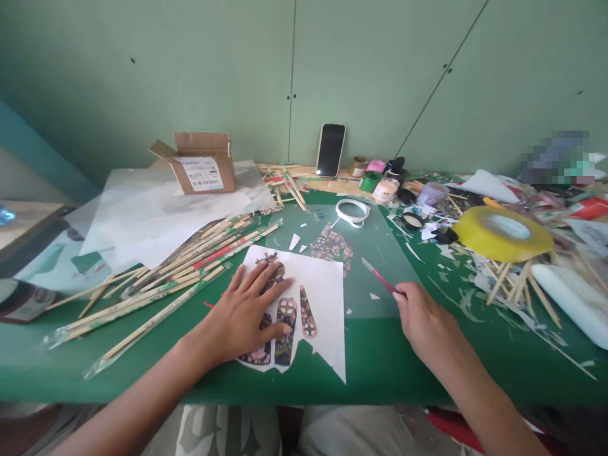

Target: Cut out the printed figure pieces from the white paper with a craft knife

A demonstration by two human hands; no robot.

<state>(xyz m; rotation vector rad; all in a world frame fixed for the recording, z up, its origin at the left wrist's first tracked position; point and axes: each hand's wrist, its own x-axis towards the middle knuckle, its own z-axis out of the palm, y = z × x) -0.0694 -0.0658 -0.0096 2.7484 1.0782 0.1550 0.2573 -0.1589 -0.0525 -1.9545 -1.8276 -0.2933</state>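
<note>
white sheet (pixel 327 304) with patterned shapes (pixel 308 316), lower centre of frame, flat under left hand (pixel 254 307), fingers splayed, unclenched. pink-handled slim tool (pixel 384 282), right of centre, pinched in right hand (pixel 422 316), apart from sheet. beyond: wooden sticks (pixel 190 263), left; white ring (pixel 351 221), centre; yellow tape roll (pixel 470 234), right; cardboard box (pixel 228 174), upper left; phone (pixel 331 150), upper centre.

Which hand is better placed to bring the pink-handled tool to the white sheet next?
Right, most likely: the right hand grips the pink-handled tool, to the right of the white sheet. The left hand lies palm down on that sheet, seemingly better suited to steadying it.
</note>
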